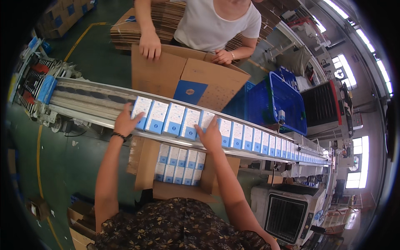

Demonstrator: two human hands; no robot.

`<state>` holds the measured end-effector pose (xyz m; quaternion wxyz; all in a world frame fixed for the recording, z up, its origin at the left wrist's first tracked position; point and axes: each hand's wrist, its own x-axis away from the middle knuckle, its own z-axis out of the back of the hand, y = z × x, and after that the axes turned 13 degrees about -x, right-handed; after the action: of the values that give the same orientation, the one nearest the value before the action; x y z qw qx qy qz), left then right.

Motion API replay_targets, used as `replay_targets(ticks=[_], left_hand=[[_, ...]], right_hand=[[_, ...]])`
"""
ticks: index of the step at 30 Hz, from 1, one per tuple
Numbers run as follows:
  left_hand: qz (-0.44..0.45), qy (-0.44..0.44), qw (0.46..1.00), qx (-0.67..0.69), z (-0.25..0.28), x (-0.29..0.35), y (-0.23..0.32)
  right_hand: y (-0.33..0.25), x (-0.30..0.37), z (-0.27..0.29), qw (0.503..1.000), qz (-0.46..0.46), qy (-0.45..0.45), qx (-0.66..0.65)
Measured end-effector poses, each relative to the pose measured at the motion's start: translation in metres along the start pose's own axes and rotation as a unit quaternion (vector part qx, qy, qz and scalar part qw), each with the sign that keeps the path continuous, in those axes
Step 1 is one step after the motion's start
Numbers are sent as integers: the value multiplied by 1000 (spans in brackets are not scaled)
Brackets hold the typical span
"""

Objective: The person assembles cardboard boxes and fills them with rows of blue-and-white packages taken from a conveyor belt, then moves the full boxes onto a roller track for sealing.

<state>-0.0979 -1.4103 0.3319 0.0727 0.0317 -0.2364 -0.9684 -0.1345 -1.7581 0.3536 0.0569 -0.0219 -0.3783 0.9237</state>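
A long row of small white-and-blue boxes (174,118) stands on the conveyor belt (79,104). My left hand (126,121) is at the row's left end, its thumb on the front of the end box and its fingers round the outer side. Farther right along the row, my right hand (210,134) grips a box (206,119) between thumb and fingers. Several boxes stand side by side between my hands. Below the belt, close to me, an open carton (146,164) holds two rows of the same boxes.
Across the belt, a person in a white shirt (208,25) has both hands on a large open carton (160,68). Blue crates (287,109) stand right of it. Flattened cardboard (121,35) is stacked behind. An air cooler (287,212) stands at lower right.
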Motion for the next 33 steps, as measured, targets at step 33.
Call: replay_targets(ticks=[33], left_hand=[[-278,-700,592,-288,-171,211,-6]], right_hand=[[108,233,59,982,-35,-123,-138]])
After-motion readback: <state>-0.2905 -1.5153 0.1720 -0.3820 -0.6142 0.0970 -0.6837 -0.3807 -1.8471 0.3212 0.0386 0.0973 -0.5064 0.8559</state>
